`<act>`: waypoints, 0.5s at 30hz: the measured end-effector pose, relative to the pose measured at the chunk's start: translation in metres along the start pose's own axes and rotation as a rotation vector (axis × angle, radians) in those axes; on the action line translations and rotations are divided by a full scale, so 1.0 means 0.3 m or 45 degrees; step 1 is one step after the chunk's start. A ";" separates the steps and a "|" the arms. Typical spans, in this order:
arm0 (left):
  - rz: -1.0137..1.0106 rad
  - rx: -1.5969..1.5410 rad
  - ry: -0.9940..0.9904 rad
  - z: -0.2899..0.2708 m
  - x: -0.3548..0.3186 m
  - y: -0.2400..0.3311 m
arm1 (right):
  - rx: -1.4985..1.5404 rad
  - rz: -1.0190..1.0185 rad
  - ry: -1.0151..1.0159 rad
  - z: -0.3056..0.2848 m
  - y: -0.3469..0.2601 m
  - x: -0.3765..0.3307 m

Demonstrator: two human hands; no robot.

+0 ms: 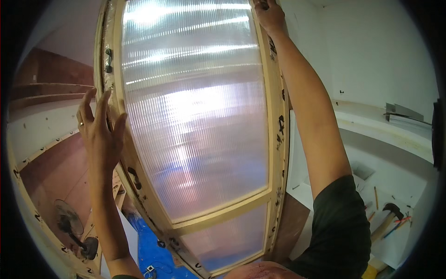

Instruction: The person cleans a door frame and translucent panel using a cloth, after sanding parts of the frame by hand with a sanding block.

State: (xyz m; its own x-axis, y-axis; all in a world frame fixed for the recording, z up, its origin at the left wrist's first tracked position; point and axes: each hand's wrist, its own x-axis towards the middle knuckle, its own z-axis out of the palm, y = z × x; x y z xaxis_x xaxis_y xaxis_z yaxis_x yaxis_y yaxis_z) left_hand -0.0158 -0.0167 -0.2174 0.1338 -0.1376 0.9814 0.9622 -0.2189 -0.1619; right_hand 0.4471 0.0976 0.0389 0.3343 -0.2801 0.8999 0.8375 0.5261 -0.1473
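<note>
Item: wooden-framed panel (277, 139) with ribbed translucent glazing, held upright between my two hands; its long axis runs top to bottom, the upper end leaning slightly toward my right hand (fisheye bending exaggerates the curve). A crossbar divides a large upper pane from a small lower one.

Left hand (100, 128): fingers spread, palm pressed flat against the left stile, a ring on one finger.

Right hand (269, 16): raised high, closed on the right stile near the top; the fingertips are cut off, so I cannot tell the exact grip.

Below my left hand: standing fan (69, 221), blue sheet (151, 253). Below my right elbow: mallet (388, 218), scattered pencils (375, 197).
</note>
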 end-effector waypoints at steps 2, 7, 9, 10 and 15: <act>-0.097 -0.161 -0.073 0.022 -0.038 -0.036 | -0.040 -0.105 0.096 0.044 0.008 0.012; -0.211 -0.534 -0.138 0.088 -0.077 -0.094 | -0.057 -0.071 -0.012 0.054 -0.009 0.006; -0.129 -0.480 -0.060 0.119 -0.092 -0.103 | -0.061 -0.074 -0.037 0.051 -0.024 0.006; -0.084 -0.459 -0.023 0.138 -0.095 -0.101 | -0.070 -0.077 -0.041 0.046 -0.019 0.008; -0.101 -0.448 -0.018 0.143 -0.096 -0.091 | -0.113 -0.073 -0.097 0.055 -0.012 0.033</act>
State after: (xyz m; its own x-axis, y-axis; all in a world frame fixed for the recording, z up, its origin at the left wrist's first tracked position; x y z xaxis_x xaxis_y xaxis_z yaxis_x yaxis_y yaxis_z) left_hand -0.0357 0.0346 -0.2370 0.0677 -0.0937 0.9933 0.8295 -0.5479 -0.1082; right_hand 0.4403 0.1062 0.0551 0.2538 -0.2442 0.9359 0.8904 0.4370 -0.1274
